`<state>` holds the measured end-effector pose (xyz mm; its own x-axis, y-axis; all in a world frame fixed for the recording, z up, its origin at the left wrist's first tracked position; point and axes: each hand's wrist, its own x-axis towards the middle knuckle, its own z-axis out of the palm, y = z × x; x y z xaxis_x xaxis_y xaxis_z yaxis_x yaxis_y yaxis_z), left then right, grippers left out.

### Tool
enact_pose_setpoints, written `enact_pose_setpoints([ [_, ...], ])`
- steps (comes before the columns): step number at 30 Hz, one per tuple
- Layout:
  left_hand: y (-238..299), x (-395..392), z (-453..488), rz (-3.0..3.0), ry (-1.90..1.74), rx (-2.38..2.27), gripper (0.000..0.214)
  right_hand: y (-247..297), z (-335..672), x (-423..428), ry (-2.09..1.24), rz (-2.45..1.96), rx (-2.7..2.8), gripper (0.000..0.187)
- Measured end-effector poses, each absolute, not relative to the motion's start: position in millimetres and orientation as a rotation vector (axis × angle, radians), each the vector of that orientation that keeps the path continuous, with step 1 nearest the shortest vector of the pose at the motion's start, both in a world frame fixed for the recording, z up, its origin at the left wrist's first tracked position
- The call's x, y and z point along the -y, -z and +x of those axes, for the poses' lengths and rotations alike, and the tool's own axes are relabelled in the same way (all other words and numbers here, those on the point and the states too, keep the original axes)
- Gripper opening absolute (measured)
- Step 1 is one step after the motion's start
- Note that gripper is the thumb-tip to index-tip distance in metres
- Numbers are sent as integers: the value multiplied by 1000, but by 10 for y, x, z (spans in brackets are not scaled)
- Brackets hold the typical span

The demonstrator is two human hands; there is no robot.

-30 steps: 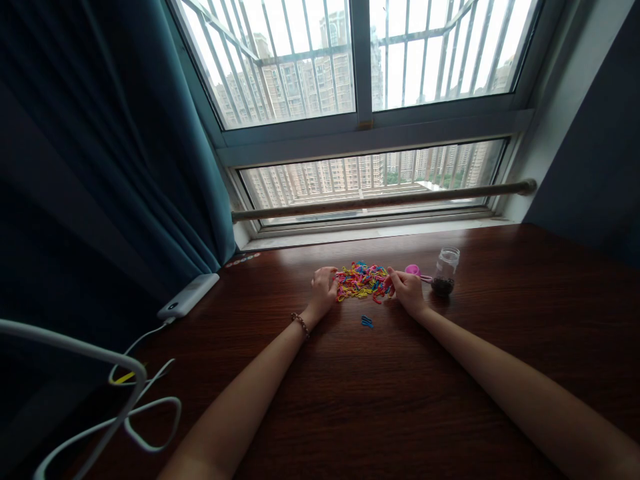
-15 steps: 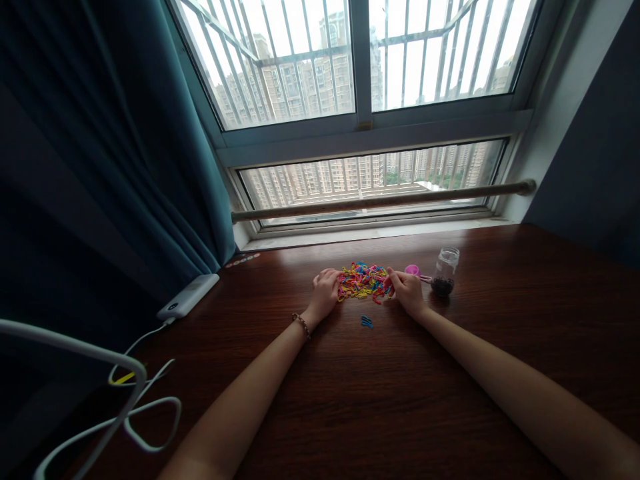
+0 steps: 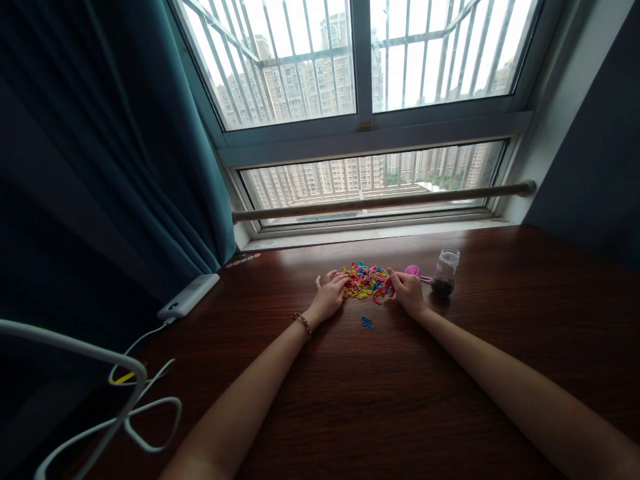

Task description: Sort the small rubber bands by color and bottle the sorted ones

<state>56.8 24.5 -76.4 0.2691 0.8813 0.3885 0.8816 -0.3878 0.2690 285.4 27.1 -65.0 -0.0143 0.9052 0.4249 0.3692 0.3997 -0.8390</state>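
A heap of small, bright pieces that look like paper clips [image 3: 367, 280] lies on the dark wooden table, in pink, yellow, blue and red. At its left edge rests my left hand [image 3: 331, 293], fingers apart and fingertips touching the outermost pieces; a beaded bracelet [image 3: 303, 324] circles that wrist. On the opposite edge, my right hand [image 3: 407, 291] has thumb and fingers pinched together by some red pieces, and what is between them is too small to make out. A few blue clips [image 3: 367, 322] lie apart, closer to me than the heap.
Right of my right hand stands an open clear jar [image 3: 445, 273] with dark contents at its bottom. A round pink object [image 3: 413, 271] sits beside it. To the left are a white power strip [image 3: 189, 296], a looping white cable [image 3: 150, 400] and a blue curtain [image 3: 150, 133].
My left hand has shifted slightly right, its fingers reaching further over the left edge of the heap. My right hand and the blue clips stay in place.
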Motion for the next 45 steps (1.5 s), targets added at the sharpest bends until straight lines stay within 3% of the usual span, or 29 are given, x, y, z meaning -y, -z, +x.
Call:
enact_pose_setpoints([
  [9,725,-241,561,-2481,890,1688,31,652,2871,-280,-505,-1180,1613,52],
  [17,659,-178,515,-2437,1283,1566,13,738,2847,-369,-372,-1162,1787,20],
  [24,635,-143,521,-2421,1359,1591,13,800,2818,-382,-236,-1164,2008,26],
  [45,694,-230,460,-2317,1515,1865,16,741,2833,-346,-198,-1205,1954,12],
])
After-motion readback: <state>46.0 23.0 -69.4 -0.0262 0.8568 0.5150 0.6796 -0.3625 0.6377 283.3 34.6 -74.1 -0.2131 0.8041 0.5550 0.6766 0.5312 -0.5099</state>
